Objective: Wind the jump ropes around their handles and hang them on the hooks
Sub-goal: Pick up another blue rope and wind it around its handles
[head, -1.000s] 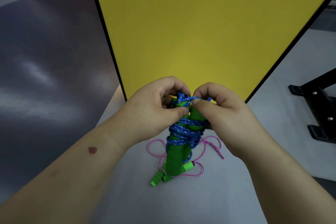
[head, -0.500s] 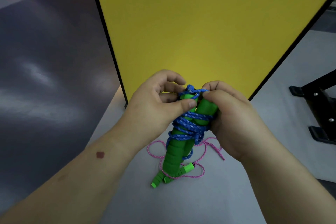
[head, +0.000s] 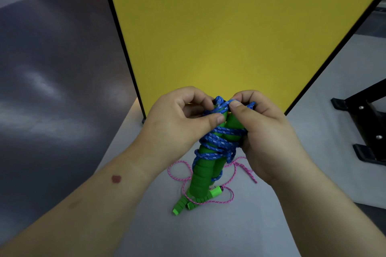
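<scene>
Between both hands' fingers (head: 221, 119), clamped seemingly tight, stand the blue rope (head: 219, 146) and green handles (head: 201, 175).

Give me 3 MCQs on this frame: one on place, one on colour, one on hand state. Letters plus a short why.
1. Where does the pink rope lie?
A. on the grey table, under the held bundle
B. hung on the yellow panel
C. wound round the left wrist

2. What colour is the rope wound round the held green handles?
A. red
B. blue
C. white

3. What is the right hand doing?
A. lying flat on the table
B. hanging idle
C. pinching the blue rope at the handle tops

Key: 1 A, its loops lie on the table beside a second pair of handles; 2 B, blue rope coils round them; 3 C, thumb and fingers close on the strand.
</scene>
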Tool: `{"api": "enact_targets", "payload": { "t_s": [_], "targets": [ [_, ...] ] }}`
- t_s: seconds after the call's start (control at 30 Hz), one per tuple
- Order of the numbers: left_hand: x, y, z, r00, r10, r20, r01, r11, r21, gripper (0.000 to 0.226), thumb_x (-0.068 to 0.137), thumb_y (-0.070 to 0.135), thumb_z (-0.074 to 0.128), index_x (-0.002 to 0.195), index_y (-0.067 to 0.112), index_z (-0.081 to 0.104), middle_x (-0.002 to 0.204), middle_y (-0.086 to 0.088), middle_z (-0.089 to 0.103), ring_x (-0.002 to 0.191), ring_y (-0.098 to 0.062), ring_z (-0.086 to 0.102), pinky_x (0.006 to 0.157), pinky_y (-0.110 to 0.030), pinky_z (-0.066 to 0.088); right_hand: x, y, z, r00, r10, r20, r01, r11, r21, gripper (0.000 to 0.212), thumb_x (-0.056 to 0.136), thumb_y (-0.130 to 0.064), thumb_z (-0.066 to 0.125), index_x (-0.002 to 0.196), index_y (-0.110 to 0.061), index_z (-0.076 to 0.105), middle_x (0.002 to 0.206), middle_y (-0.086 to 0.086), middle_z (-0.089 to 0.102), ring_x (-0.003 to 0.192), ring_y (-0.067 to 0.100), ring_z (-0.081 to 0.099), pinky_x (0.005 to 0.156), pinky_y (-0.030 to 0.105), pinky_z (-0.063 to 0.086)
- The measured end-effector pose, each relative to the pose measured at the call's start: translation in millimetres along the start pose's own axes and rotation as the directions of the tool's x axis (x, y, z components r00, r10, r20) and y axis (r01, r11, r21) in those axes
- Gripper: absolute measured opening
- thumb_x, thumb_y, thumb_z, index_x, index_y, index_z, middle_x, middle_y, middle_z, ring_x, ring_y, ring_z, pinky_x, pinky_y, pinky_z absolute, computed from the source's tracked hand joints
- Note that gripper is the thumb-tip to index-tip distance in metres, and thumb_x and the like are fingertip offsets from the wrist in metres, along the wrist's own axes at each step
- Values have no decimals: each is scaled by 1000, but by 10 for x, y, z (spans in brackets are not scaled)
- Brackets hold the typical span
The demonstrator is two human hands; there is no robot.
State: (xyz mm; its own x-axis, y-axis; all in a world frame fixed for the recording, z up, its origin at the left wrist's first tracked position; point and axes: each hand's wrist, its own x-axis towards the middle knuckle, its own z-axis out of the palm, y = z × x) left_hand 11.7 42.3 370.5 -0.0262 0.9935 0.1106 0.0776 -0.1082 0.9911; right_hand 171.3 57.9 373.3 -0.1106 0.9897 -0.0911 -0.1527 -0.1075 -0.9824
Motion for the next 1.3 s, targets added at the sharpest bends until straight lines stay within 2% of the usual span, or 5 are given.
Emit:
{"api": "enact_targets", "payload": {
  "t_s": [0.13,0.3,0.47,0.8,1.3],
  "targets": [
    [10,-39,9,998,12,63,-7,997,-82,17,77,9,73,87,21,67,96,-1,77,93,-17,75,85,-35,62,14,-27,-9,999,-8,-33,8,1000,8,8,83,-26,61,82,-19,64,80,16,59,76,30,50,70,46,35],
    [1,-17,14,996,35,87,-25,992,-121,15,78,13,75,83,22,65,102,5,74,92,-14,73,81,-32,59,-4,-29,-26,999,-41,-5,41,999,4,11,94,-17,60,84,-17,64,75,10,60,72,26,50,62,38,36],
    [20,-6,-2,993,30,113,-12,987,-161,13,82,11,71,89,15,61,83,8,66,73,-11,65,67,-30,53,-32,-39,1,995,-101,6,101,994,-31,15,97,-16,60,83,-19,63,75,7,60,73,24,53,65,39,42],
    [44,16,-92,983,-29,183,61,983,-172,26,81,-2,69,98,16,61,105,-9,66,86,-13,73,74,-31,61,-28,-42,1,991,-131,-6,130,988,-83,8,87,-26,58,81,-23,63,79,7,59,75,24,52,70,46,43],
    [17,50,-123,975,-65,212,82,994,-73,35,94,-20,56,106,13,58,113,-1,66,95,-11,75,80,-28,60,-15,-60,3,995,-89,-34,82,982,-171,10,88,-31,59,82,-25,63,78,9,57,73,25,49,68,46,42]
  ]
}}
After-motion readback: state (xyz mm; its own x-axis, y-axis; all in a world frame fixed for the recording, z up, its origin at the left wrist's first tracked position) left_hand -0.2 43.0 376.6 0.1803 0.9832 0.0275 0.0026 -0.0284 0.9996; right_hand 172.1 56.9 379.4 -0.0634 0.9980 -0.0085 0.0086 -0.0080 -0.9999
